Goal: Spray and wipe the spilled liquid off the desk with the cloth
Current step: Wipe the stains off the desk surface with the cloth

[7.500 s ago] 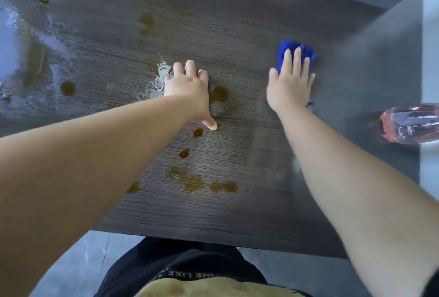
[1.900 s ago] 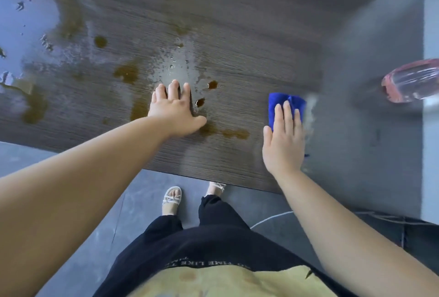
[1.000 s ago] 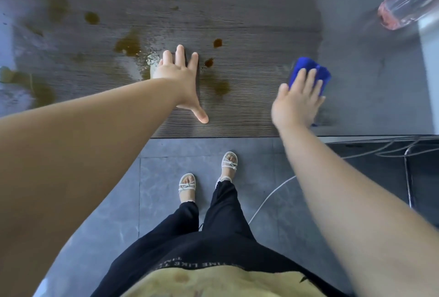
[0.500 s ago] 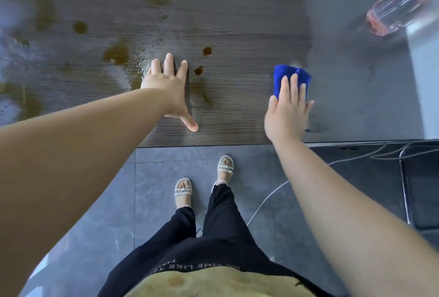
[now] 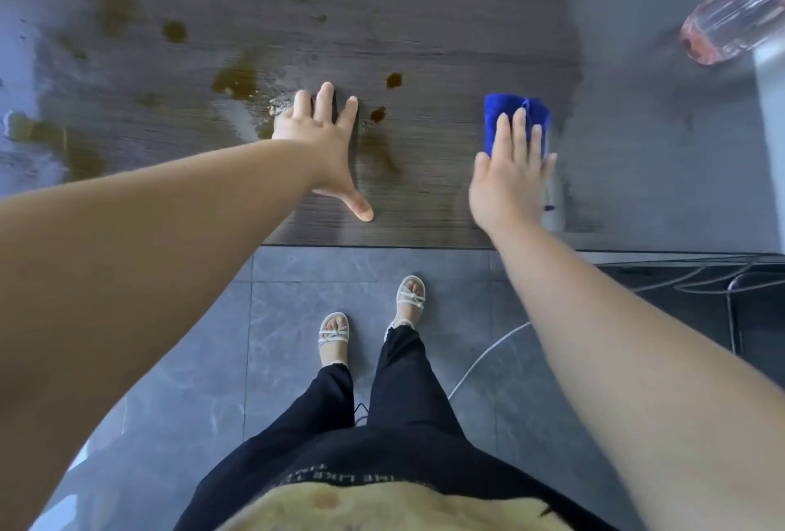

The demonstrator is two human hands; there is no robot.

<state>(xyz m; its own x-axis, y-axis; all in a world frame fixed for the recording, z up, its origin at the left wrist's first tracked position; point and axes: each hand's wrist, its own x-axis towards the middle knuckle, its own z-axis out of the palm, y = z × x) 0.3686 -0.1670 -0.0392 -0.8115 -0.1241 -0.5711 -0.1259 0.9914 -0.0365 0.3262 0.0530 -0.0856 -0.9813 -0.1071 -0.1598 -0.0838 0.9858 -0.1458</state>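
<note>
A folded blue cloth [image 5: 509,112] lies on the dark wood-grain desk [image 5: 424,42], near its front edge. My right hand [image 5: 509,182] presses flat on the cloth, covering its near half. My left hand [image 5: 327,139] rests flat on the desk with fingers spread, holding nothing. Brown spilled liquid [image 5: 235,82] sits as puddles and drops left of and beyond my left hand, with two small drops [image 5: 393,80] between my hands. A clear spray bottle of pink liquid [image 5: 730,25] lies on its side at the far right.
Wet, shiny smears cover the desk's left part [image 5: 25,63]. Below the desk edge is grey tiled floor [image 5: 297,275] with my sandalled feet, a white cable [image 5: 488,352] and dark cables at the right.
My right hand has slid the cloth back and forth along the desk's right side and a little toward me. The view tilted down, showing floor and feet. My left hand stayed planted.
</note>
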